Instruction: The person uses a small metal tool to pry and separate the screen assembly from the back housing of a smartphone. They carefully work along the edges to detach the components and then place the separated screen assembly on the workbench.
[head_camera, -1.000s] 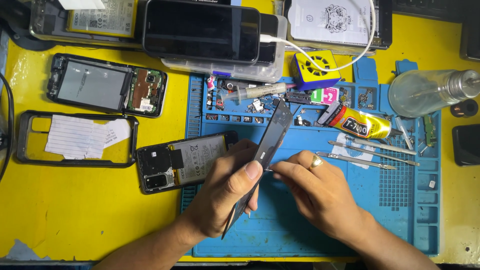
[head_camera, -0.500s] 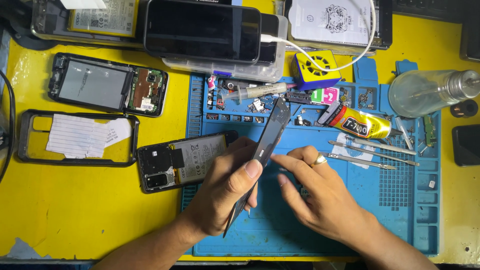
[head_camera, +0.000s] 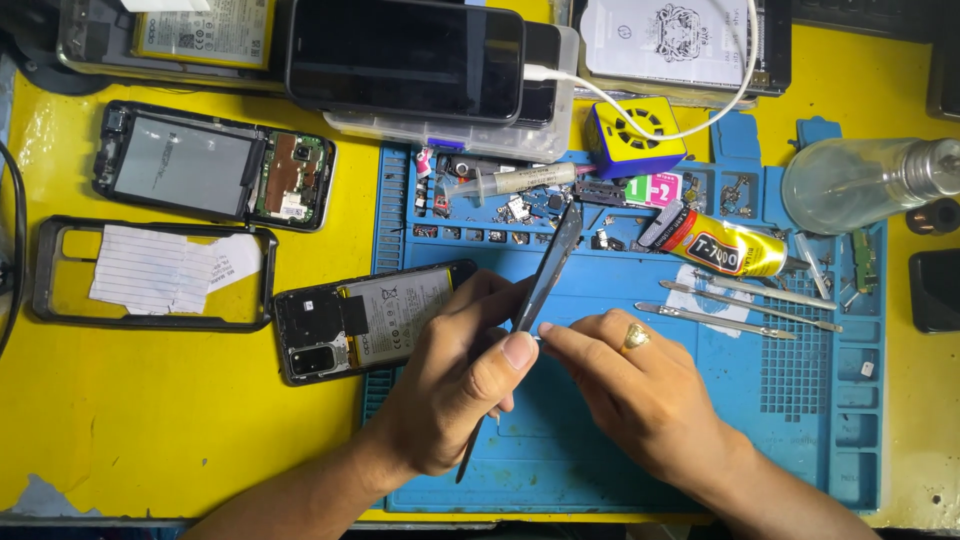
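My left hand (head_camera: 455, 385) grips a thin dark phone screen panel (head_camera: 548, 268), held on edge above the blue work mat (head_camera: 640, 440). The panel runs from near my left palm up toward the mat's parts tray. My right hand (head_camera: 640, 385), with a gold ring on one finger, has its fingertips pinched against the panel's edge right beside my left thumb. Whether something small sits between those fingertips is too fine to tell. An opened phone body (head_camera: 370, 318) with its battery showing lies just left of my left hand.
A glue tube (head_camera: 725, 245), thin metal tools (head_camera: 740, 305) and a syringe (head_camera: 515, 181) lie on the mat's upper part. A clear bottle (head_camera: 860, 180) lies at right. On the yellow table at left are a second opened phone (head_camera: 210, 175), an empty phone frame (head_camera: 150, 272) and, above, stacked phones (head_camera: 405, 55).
My right hand's fingers have slid slightly up along the panel's edge toward my left thumb. The panel and my left hand have barely shifted.
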